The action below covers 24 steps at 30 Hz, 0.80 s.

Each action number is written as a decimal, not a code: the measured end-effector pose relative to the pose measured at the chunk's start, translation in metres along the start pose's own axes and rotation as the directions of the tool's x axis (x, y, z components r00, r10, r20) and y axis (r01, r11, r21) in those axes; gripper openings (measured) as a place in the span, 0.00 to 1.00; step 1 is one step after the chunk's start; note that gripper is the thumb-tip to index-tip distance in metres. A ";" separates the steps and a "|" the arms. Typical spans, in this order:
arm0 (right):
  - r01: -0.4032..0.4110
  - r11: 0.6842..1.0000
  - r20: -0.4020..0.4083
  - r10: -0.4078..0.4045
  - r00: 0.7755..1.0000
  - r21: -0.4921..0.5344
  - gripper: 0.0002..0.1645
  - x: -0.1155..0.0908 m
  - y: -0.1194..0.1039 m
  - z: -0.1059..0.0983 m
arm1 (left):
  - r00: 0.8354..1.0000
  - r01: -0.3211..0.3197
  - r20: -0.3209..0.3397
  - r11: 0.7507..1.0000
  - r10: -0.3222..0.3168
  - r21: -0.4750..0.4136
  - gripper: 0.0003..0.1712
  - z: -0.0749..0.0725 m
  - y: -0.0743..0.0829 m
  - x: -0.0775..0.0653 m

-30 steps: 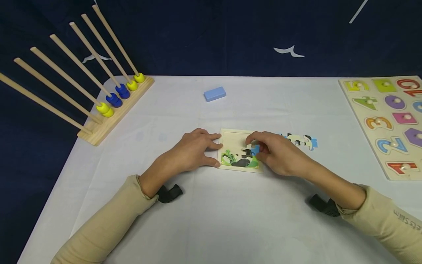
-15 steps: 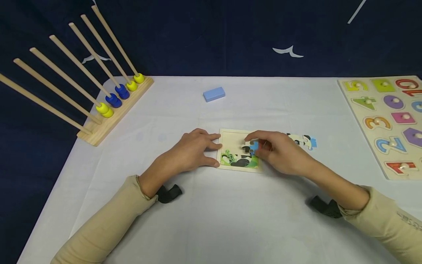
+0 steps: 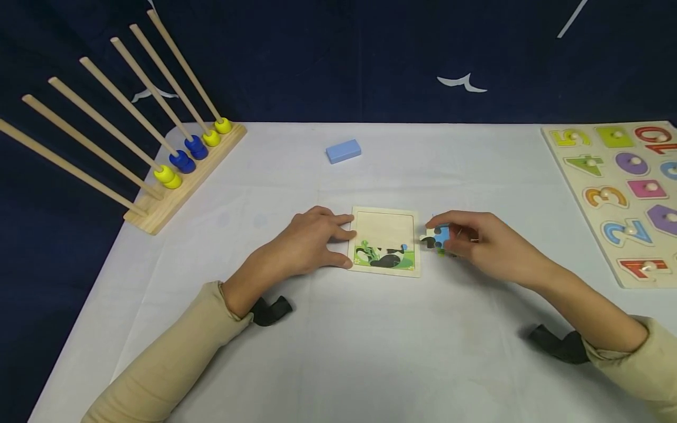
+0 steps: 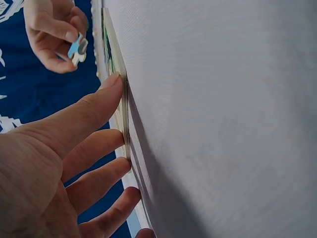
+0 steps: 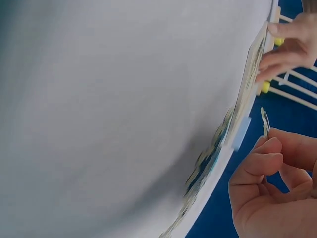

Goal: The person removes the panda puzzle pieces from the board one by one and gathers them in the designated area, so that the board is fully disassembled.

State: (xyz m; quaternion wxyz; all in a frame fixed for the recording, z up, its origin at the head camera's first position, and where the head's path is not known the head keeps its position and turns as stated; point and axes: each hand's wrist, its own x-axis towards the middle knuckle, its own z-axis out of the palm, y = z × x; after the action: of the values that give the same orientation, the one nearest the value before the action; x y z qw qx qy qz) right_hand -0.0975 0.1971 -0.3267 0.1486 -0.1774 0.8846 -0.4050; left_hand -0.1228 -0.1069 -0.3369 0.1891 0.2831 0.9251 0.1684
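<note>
A square wooden puzzle board (image 3: 382, 226) lies on the white cloth, its lower part filled with panda picture pieces (image 3: 388, 257) and its upper part bare. My left hand (image 3: 317, 242) touches the board's left edge with thumb and fingertips, fingers extended, as the left wrist view also shows. To the right of the board, my right hand (image 3: 483, 247) pinches a blue, black and white puzzle piece (image 3: 438, 236) between thumb and fingers. In the right wrist view that piece is edge-on above the table. More loose puzzle pieces (image 5: 204, 163) lie below the right hand, mostly hidden in the head view.
A blue block (image 3: 344, 151) sits behind the board. At the back left stands a wooden peg abacus (image 3: 185, 182) with yellow and blue beads. A number-and-shape peg board (image 3: 608, 220) lies at the right. A dark curtain (image 3: 338, 59) hangs behind the table.
My right hand has lifted the blue, black and white puzzle piece out of the board and moved right with it. My left hand has stayed at the board's edge.
</note>
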 end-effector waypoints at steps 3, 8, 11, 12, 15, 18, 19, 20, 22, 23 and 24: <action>-0.033 0.999 -0.007 0.033 0.999 0.005 0.19 -0.008 0.009 -0.006 | 1.000 -0.001 0.000 1.000 0.001 -0.002 0.34 0.000 0.000 0.000; -0.054 0.998 -0.025 0.053 0.998 -0.012 0.19 -0.023 0.026 -0.016 | 1.000 0.000 0.001 1.000 0.000 -0.002 0.34 0.000 0.000 0.000; -0.068 0.998 -0.035 0.068 0.997 -0.016 0.19 -0.030 0.035 -0.021 | 1.000 -0.001 0.000 1.000 0.001 -0.002 0.34 0.000 0.000 0.000; -0.074 0.997 -0.036 0.073 0.997 -0.018 0.19 -0.033 0.038 -0.022 | 1.000 -0.002 -0.001 1.000 0.002 -0.002 0.34 0.000 0.000 0.000; -0.082 0.996 -0.044 0.081 0.996 -0.017 0.19 -0.039 0.046 -0.027 | 1.000 -0.003 -0.004 1.000 0.003 -0.004 0.34 0.000 -0.001 0.000; -0.099 0.994 -0.049 0.097 0.994 -0.038 0.18 -0.044 0.053 -0.033 | 1.000 -0.006 -0.007 1.000 0.006 -0.008 0.34 0.000 -0.002 0.000; -0.112 0.993 -0.053 0.109 0.993 -0.049 0.18 -0.045 0.055 -0.035 | 1.000 -0.008 -0.007 1.000 0.008 -0.010 0.34 0.000 -0.002 0.000; -0.129 0.990 -0.055 0.126 0.991 -0.063 0.18 -0.046 0.057 -0.036 | 1.000 -0.008 -0.007 1.000 0.008 -0.012 0.34 0.000 -0.001 0.000; -0.156 0.983 -0.061 0.150 0.987 -0.099 0.19 -0.048 0.060 -0.038 | 1.000 -0.009 -0.007 1.000 0.009 -0.011 0.34 0.001 -0.001 0.000; -0.167 0.979 -0.061 0.161 0.985 -0.115 0.19 -0.049 0.061 -0.039 | 1.000 -0.011 -0.009 1.000 0.011 -0.009 0.34 0.001 -0.001 0.001; -0.172 0.977 -0.063 0.165 0.984 -0.128 0.19 -0.049 0.062 -0.039 | 1.000 -0.010 -0.009 1.000 0.010 -0.008 0.34 0.001 -0.001 0.001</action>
State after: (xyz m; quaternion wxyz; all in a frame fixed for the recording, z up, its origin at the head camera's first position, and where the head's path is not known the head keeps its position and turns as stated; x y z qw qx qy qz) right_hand -0.0812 0.2823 -0.3437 0.1472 -0.1007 0.9250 -0.3354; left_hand -0.1233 -0.1071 -0.3380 0.1853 0.2863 0.9238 0.1741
